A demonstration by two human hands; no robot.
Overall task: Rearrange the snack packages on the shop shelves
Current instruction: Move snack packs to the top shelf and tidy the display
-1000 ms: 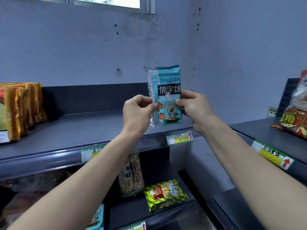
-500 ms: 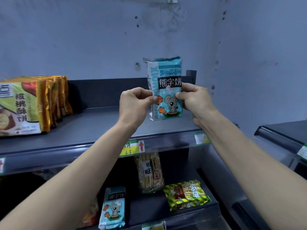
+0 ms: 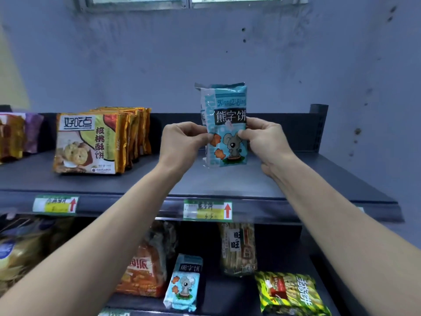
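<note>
lower now, blue biscuit pack [image 3: 227, 124] (upright) pinched by both hands.

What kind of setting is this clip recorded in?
Most likely a small shop aisle. Dark metal shelves carry price tags with red arrows on their front edge, and packaged snacks stand in rows, such as the gold biscuit packs. Both hands hold a blue koala biscuit pack upright.
</note>
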